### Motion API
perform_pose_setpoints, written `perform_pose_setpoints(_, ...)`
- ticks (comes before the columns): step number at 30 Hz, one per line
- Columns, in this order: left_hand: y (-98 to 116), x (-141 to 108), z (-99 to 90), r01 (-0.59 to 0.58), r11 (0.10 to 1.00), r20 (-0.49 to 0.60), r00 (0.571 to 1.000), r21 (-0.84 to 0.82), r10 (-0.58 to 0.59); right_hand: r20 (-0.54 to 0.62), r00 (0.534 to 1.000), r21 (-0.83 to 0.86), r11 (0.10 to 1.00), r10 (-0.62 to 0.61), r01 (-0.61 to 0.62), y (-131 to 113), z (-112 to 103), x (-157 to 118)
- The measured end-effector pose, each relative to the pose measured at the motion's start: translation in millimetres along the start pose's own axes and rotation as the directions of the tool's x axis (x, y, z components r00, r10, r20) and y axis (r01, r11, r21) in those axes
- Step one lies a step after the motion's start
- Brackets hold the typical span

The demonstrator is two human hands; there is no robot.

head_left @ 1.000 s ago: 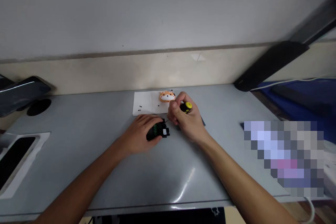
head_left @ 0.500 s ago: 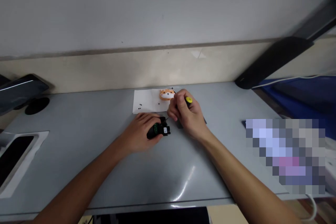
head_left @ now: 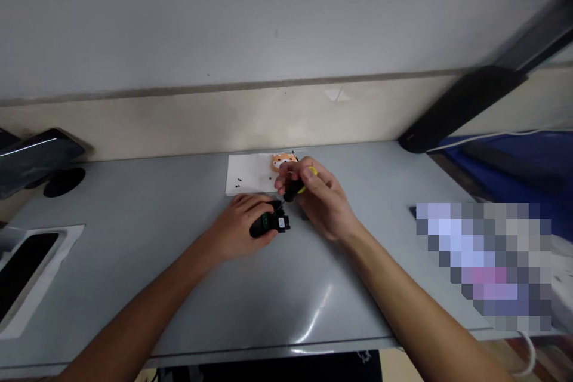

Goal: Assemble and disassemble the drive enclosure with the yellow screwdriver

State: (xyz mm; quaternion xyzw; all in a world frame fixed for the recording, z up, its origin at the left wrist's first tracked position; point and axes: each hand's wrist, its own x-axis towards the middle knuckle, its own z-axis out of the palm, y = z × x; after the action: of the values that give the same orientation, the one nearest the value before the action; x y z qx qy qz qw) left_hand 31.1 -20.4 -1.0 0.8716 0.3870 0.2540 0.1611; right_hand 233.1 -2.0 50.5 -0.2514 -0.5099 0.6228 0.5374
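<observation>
My left hand (head_left: 242, 225) is closed round a small black device (head_left: 281, 223) on the grey table, with a green circuit board and a small white label showing. Its far side is hidden under my fingers. In my right hand (head_left: 324, 197) is a screwdriver (head_left: 295, 189) with a black and yellow handle, held by the thumb and fingers. The thin shaft slants down to the left, towards the device's upper edge; whether the tip sits in a screw is too small to tell. Behind my hands lies a white paper (head_left: 248, 172) with several tiny dark screws on it.
An orange and white animal-face case (head_left: 283, 161) stands at the paper's right end, partly behind my right hand. A phone (head_left: 27, 271) lies on white paper at the left. A dark stand (head_left: 65, 182) is at the back left, a black base (head_left: 416, 137) at the back right.
My right hand has loosened its fist and turned, so its fingers are more extended and the screwdriver handle shows more, tilted lower. My left hand and the device have stayed put.
</observation>
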Motion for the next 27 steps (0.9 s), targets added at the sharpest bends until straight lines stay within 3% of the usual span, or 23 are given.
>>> perform_pose_setpoints(7, -0.8, -0.3, -0.2, -0.010, 1.000, 0.011, 1.000, -0.001, 0.010, -0.086, 0.992, -0.077, 0.994, -0.087, 0.081, 7.7, -0.7, 3.7)
perform_pose_setpoints(15, -0.4, -0.3, 0.4, -0.026, 1.000, -0.010, 1.000, -0.003, 0.026, -0.050, 0.999, -0.058, 0.998, -0.009, 0.006, -4.2, 0.3, 1.6)
perform_pose_setpoints(27, -1.8, -0.3, -0.2, -0.035, 0.999, 0.010, 0.999, -0.031, 0.035, -0.018, 0.994, -0.076, 0.992, -0.107, 0.105, 7.7, 4.7, -1.4)
